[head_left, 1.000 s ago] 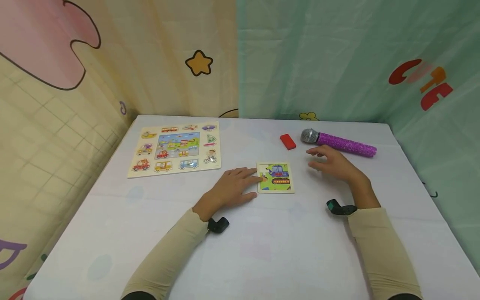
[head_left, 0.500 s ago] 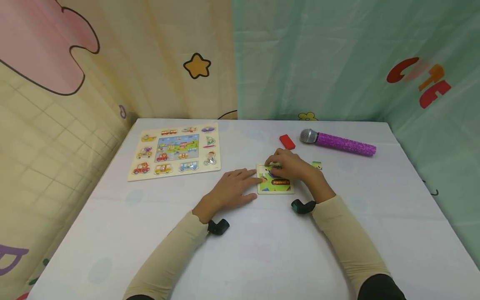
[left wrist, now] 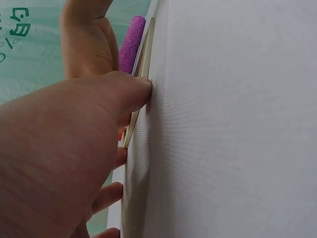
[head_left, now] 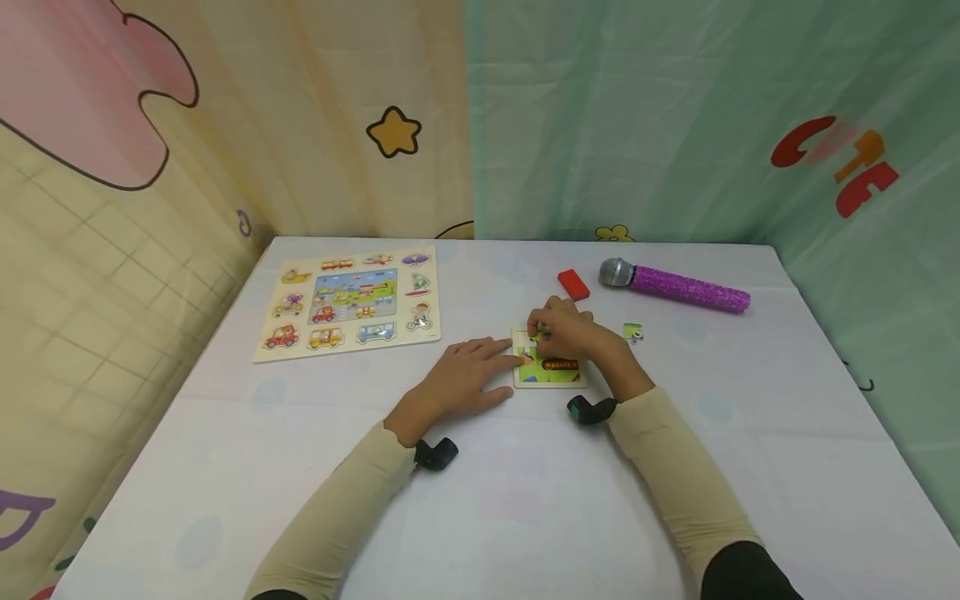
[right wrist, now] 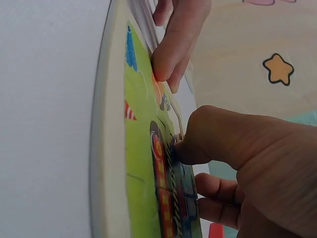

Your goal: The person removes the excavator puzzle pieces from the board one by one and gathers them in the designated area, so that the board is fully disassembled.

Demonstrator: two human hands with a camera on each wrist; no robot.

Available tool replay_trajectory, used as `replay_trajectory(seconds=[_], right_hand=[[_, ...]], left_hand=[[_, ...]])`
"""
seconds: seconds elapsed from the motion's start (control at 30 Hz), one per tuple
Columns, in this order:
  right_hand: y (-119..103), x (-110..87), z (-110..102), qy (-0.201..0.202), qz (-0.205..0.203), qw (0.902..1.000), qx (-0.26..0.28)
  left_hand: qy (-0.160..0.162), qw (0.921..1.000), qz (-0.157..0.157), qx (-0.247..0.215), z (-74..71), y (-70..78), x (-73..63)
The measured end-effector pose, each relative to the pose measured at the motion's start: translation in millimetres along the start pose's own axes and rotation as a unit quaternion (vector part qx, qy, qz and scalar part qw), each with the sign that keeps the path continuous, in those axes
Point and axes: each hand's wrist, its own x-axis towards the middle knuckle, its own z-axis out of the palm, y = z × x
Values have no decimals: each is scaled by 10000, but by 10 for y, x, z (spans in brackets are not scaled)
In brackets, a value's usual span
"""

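Meanwhile, far left on the counter (head_left: 247, 467), the large vehicle puzzle board (head_left: 348, 302) lies as it did a second ago; we see our left hand (head_left: 457, 385) unmoved, its fingers (head_left: 501, 350) stretched flat and pressing the left edge of the small digger puzzle (head_left: 549, 372); our right hand (head_left: 573, 333), a second ago hovering slack near the purple microphone (head_left: 675, 286), has crossed onto the puzzle's upper part and pinches a piece there; a loose piece (head_left: 633, 332), uncovered by that move, lies just right of the puzzle; we judge the work has passed from reaching to handling pieces.
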Motion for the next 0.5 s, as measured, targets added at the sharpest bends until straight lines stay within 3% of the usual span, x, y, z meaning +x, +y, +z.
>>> replay_trajectory(seconds=[0.17,0.37,0.5], right_hand=[[-17,-15,1,45,21,10000,-63],[5,-69,6,204,-254,9992,-224],[58,-115,-11,217,-505,9985,55]], left_hand=[[22,10000,71,-40,1,0,4],[6,10000,26,31,-9,1,-7],[38,10000,57,-18,-12,1,-18]])
